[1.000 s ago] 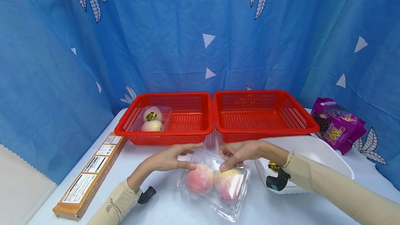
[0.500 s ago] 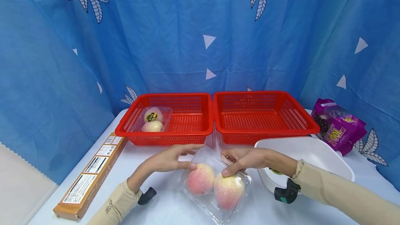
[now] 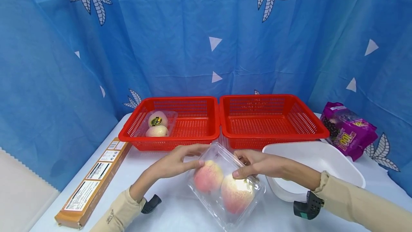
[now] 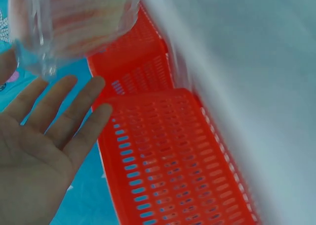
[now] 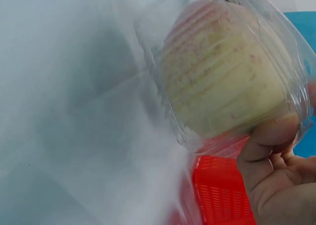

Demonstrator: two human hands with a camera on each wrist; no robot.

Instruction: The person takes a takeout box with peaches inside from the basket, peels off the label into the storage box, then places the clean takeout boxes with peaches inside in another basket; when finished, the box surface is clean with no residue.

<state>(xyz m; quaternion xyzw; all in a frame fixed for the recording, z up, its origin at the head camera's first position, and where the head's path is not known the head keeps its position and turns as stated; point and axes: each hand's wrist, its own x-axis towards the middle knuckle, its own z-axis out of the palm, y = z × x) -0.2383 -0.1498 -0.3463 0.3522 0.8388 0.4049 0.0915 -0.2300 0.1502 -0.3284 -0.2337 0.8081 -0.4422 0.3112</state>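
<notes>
A clear plastic clamshell box (image 3: 222,156) with two pink and yellow peaches (image 3: 208,182) is tilted over the front of the table, between the two hands. My right hand (image 3: 262,164) grips its right side, thumb on top and fingers curled under the edge; the right wrist view shows this hand (image 5: 279,170) at one corner of the box (image 5: 222,71). On the other side, my left hand (image 3: 181,160) has its thumb against the box near the left peach. Its fingers (image 4: 81,111) are straight and spread in the left wrist view, just below the box (image 4: 79,27).
Behind the hands stand two red baskets side by side; the left basket (image 3: 180,141) holds another clear box of peaches (image 3: 157,124). A white tub (image 3: 317,153) sits at right, near a purple snack bag (image 3: 349,131). A long brown carton (image 3: 93,182) lies at left.
The box has shifted up and slightly to the right and turned in the hands. My right hand has moved right with it, and my left hand has barely moved.
</notes>
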